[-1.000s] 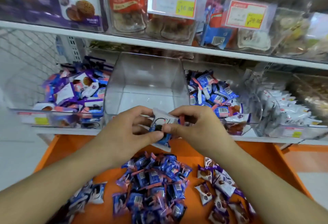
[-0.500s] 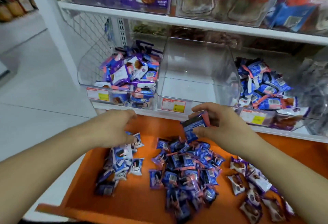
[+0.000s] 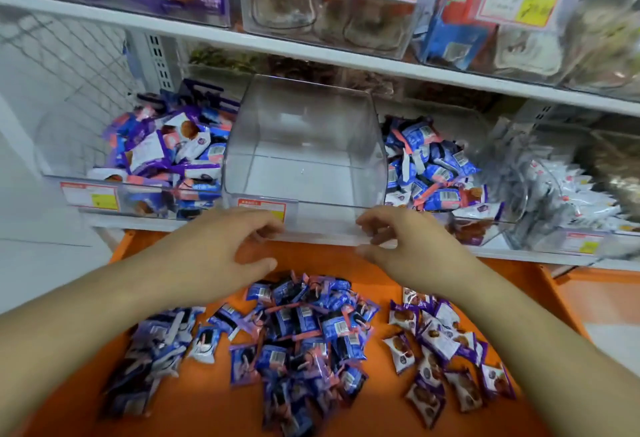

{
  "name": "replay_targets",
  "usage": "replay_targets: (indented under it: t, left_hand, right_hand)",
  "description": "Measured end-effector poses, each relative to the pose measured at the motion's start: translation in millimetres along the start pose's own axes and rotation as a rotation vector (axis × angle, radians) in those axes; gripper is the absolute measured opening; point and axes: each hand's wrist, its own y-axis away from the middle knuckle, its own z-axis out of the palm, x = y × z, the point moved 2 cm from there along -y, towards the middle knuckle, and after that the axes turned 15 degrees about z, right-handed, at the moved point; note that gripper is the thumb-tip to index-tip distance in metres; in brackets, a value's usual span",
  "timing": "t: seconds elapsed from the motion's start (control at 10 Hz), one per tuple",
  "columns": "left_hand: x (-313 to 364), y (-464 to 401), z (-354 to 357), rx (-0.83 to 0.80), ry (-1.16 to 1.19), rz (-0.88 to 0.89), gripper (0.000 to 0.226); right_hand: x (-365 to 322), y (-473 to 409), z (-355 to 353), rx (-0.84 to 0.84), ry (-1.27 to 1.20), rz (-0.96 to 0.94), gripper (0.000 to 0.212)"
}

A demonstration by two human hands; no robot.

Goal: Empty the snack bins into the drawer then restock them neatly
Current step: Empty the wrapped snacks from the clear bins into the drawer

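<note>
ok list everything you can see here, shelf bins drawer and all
empty bin: one, clear, middle of the lower shelf
left bin: one, clear, full of purple and blue snack packs
right bin: one, clear, full of blue snack packs
far right bin: one, clear, white packs
drawer: one, orange, pulled out below the shelf
middle pile: many blue packs, centre of the drawer
left pile: several bluish white packs, drawer left
right pile: several purple cookie packs, drawer right
upper shelf: white, clear boxes with price tags
left hand: open, at the empty bin's front
right hand: fingers loosely curled, at the bin's front
</note>
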Motion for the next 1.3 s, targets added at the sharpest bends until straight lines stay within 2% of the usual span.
replay_targets:
  t: [0.1,0.2,0.3,0.4,0.5,0.7,0.8,0.9,1.0,1.1,1.3]
  left_hand:
    - [37,-16,-8,0.029,-0.093,0.002,0.054]
    - [46,-40,-3,0.074,-0.114,0.051,0.067]
    - [37,-65,10,0.057,-0.177,0.035,0.081]
    - [24,-77,28,-0.013,-0.253,0.008,0.084]
    - [14,-81,37,-0.075,-0.312,0.020,0.087]
    - [-5,-83,47,-0.026,-0.247,-0.011,0.097]
    - [-6,-85,55,0.019,-0.276,0.024,0.097]
    - [0,-86,50,0.060,-0.292,0.047,0.092]
    - [10,-84,38,-0.080,-0.243,-0.044,0.087]
    - [2,-81,42,-0.036,-0.255,-0.001,0.087]
    - [15,-83,35,-0.058,-0.263,-0.029,0.087]
  right_hand:
    - [7,-3,-25,0.114,-0.139,-0.030,0.025]
    - [22,-13,-46,0.289,-0.258,-0.020,0.018]
    - [38,-30,-59,0.414,-0.266,0.014,0.045]
    - [52,-57,-68,0.400,-0.236,0.043,0.089]
    - [57,-92,-76,0.281,-0.223,0.087,0.113]
    - [46,-165,-82,0.165,-0.112,0.092,0.122]
    - [43,-183,-74,0.180,-0.073,0.051,0.104]
    - [44,-181,-63,0.361,-0.028,-0.005,0.081]
    - [49,-171,-61,0.479,-0.095,-0.012,0.063]
    - [59,-161,-69,0.492,-0.220,0.021,0.059]
    - [60,-107,-89,0.517,-0.551,0.070,0.047]
